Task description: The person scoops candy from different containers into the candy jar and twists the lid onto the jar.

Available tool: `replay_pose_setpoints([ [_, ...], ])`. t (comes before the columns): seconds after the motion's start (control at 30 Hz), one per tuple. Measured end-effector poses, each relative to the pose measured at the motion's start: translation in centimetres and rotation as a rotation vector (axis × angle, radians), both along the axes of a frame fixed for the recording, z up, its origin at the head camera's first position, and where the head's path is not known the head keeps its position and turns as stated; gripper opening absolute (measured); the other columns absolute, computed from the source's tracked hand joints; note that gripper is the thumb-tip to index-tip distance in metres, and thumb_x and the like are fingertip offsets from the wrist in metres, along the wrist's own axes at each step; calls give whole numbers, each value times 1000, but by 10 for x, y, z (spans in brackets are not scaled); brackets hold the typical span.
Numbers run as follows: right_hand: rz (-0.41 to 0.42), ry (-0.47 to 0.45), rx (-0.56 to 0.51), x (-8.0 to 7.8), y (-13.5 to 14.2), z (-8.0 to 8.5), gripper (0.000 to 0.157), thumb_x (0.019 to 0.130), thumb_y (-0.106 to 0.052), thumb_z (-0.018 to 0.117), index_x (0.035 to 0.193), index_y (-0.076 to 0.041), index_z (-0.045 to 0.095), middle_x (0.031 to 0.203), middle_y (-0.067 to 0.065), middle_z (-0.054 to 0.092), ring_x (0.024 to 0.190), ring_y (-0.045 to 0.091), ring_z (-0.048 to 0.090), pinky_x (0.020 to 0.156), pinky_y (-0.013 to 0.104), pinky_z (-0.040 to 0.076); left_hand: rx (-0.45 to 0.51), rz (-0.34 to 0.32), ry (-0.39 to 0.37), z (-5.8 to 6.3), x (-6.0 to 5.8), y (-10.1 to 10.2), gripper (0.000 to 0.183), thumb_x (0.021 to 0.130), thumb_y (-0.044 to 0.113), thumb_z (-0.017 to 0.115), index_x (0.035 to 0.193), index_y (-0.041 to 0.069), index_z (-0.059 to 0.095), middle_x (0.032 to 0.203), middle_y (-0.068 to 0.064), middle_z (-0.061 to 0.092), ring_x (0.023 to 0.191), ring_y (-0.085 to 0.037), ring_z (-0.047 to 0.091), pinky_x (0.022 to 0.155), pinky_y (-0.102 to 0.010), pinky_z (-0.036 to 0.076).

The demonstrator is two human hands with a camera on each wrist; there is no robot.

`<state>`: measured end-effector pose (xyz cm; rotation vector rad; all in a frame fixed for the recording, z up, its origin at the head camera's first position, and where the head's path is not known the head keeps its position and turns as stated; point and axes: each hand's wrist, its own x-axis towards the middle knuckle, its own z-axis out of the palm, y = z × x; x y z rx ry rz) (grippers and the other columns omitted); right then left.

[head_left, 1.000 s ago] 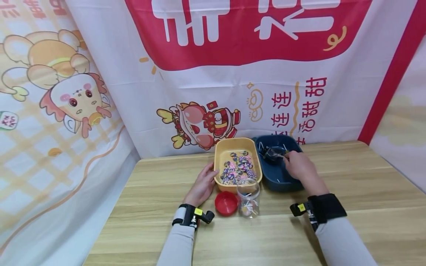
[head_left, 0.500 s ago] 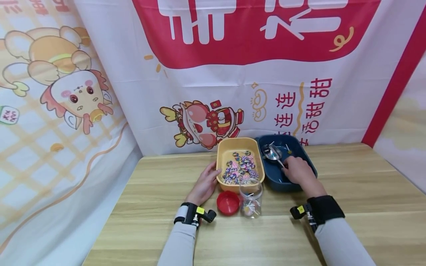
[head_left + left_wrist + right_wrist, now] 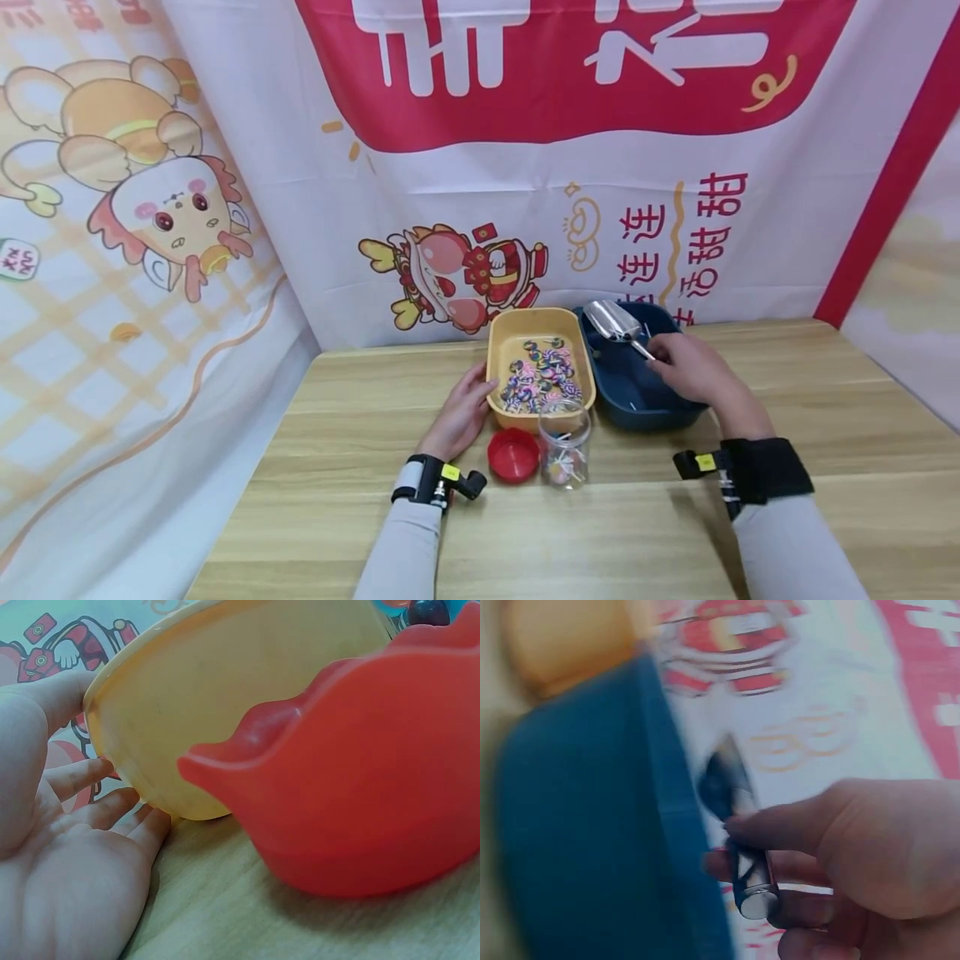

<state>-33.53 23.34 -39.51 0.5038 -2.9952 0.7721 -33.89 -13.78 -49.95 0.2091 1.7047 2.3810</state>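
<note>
My right hand (image 3: 693, 367) grips the handle of a shiny metal scoop (image 3: 611, 321), held above the far left part of a dark blue bin (image 3: 637, 417). The right wrist view is blurred, with the scoop's handle (image 3: 751, 874) between thumb and fingers. My left hand (image 3: 459, 417) holds a yellow bin (image 3: 498, 342) at its left side. In the left wrist view its thumb reaches over the rim, and the fingertips (image 3: 124, 799) rest against the outer wall. Swirl-patterned lollipops (image 3: 543, 379) lie in the yellow bin.
A clear jar (image 3: 565, 467) with several lollipops inside stands in front of the yellow bin. Left of it lies a red scalloped lid (image 3: 513, 456), close to my left wrist. A printed cloth (image 3: 465, 192) hangs right behind the bins.
The scoop has been dug into the blue bin's far left part, then lifted and tipped. My right hand has risen slightly with it. My left hand stays on the yellow bin.
</note>
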Motion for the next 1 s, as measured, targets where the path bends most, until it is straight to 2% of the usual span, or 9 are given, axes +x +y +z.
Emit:
replay_pose_setpoints([
  [0.1, 39, 6, -30, 13, 7, 20, 24, 100, -14, 63, 116, 3, 68, 95, 11, 65, 85, 26, 56, 74, 42, 52, 2, -2, 3, 0, 0, 0, 68, 104, 17, 58, 162, 11, 25, 169, -11, 21, 153, -28, 29, 125, -39, 27],
  [0.27, 123, -11, -89, 41, 15, 50, 24, 99, -15, 67, 118, 0, 69, 96, 6, 65, 87, 23, 57, 73, 34, 55, 6, -4, 0, -1, 0, 0, 70, 103, 17, 59, 163, 10, 23, 169, -13, 21, 153, -28, 29, 126, -39, 26],
  [0.4, 219, -63, -133, 64, 21, 70, 22, 97, -15, 70, 116, -4, 70, 95, 3, 66, 84, 20, 59, 69, 30, 57, 1, -5, -1, 0, 0, 0, 69, 103, 17, 59, 163, 11, 24, 169, -12, 21, 153, -28, 29, 125, -39, 27],
  [0.53, 256, -132, -150, 81, 26, 85, 27, 97, -19, 71, 120, -6, 71, 96, 2, 67, 81, 19, 60, 68, 29, 57, 11, -2, 13, 2, -2, 0, 68, 103, 16, 59, 162, 10, 26, 168, -12, 24, 152, -29, 29, 125, -39, 27],
  [0.63, 281, -163, -146, 93, 30, 92, 29, 96, -23, 71, 122, -10, 72, 94, 1, 68, 80, 18, 60, 67, 28, 55, 13, 4, 10, 4, -2, 1, 67, 103, 16, 59, 161, 10, 28, 167, -11, 26, 152, -28, 31, 125, -39, 28],
  [0.77, 342, -133, -132, 104, 32, 97, 25, 96, -22, 72, 120, -17, 76, 93, -6, 68, 80, 17, 60, 64, 27, 53, 8, 11, 2, 4, -2, 2, 68, 103, 17, 60, 162, 11, 27, 167, -11, 26, 151, -28, 31, 125, -39, 28],
  [0.87, 369, -103, -119, 108, 33, 98, 23, 96, -21, 72, 118, -21, 77, 95, -11, 68, 81, 15, 61, 64, 26, 54, 6, 11, 0, 3, -2, 2, 69, 103, 17, 60, 162, 11, 26, 168, -11, 25, 152, -28, 31, 125, -39, 28],
  [1.0, 390, -90, -116, 109, 32, 100, 22, 96, -21, 72, 117, -22, 78, 98, -12, 70, 82, 13, 63, 66, 26, 56, 7, 9, -5, 2, 0, 2, 69, 103, 16, 59, 162, 11, 25, 168, -11, 24, 152, -27, 31, 125, -39, 27],
])
